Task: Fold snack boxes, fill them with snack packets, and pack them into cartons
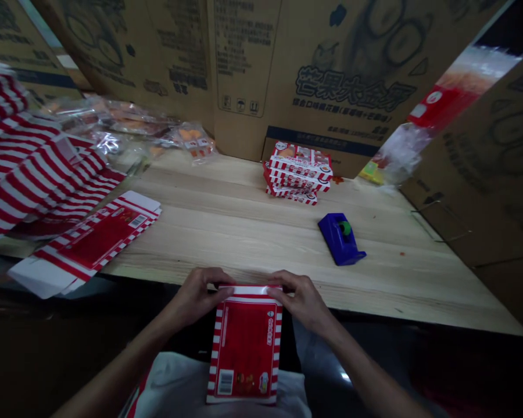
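A red box with red-and-white striped edges (247,342) is between my hands, over my lap at the table's front edge. Its printed face, with a barcode at the lower left, is turned up toward me. My left hand (204,296) grips the far left corner, thumb on top. On the far right corner my right hand (298,299) pinches in the same way. The undersides of the fingers are hidden behind the box. Beyond my right hand, a blue tape dispenser (337,241) with a green core stands on the table.
A stack of striped boxes (298,174) sits at the back. Flat striped cartons (39,168) pile up at the left, one flattened carton (104,238) nearer me. Clear-wrapped packets (196,141) lie behind them. Large cardboard boxes (253,69) wall the wooden table (209,203).
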`<state>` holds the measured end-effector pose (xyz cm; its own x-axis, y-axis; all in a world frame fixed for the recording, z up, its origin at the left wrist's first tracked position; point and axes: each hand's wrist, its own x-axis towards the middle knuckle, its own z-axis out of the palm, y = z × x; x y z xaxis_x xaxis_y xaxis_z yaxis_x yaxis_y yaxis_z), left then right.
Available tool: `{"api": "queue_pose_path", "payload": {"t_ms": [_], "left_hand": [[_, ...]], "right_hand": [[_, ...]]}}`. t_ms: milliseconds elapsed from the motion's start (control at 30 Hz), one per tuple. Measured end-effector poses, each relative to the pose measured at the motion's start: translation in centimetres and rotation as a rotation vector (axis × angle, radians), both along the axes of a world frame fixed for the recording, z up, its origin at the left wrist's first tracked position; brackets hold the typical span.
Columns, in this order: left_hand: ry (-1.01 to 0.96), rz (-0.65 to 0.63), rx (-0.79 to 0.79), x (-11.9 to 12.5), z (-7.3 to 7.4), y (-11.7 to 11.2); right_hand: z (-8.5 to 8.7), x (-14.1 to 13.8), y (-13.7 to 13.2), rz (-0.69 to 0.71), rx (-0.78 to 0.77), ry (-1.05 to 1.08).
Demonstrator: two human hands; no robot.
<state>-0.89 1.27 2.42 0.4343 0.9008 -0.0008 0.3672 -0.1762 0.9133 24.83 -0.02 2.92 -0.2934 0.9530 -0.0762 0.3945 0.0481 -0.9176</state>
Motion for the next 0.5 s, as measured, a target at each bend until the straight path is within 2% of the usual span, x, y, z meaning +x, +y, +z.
{"api": "queue_pose_path", "payload": {"t_ms": [133,233,367,500], "left_hand": [[0.035,-0.080,-0.141,-0.1,0.8,1.6],[0.028,-0.118,-0.222,0.1,1.2,2.5],[0.004,-0.164,-0.199,0.2,1.3,2.7],[0.021,-0.146,-0.140,-0.2,1.0,2.2]], "right_hand": [[1.1,-0.1,0.9,0.064,0.029,-0.060],[1.2,-0.2,1.2,0.080,0.014,-0.045],[0.8,0.1,1.2,0.079,0.002,-0.027],[0.4,0.6,0.8,0.063,-0.050,0.056]]}}
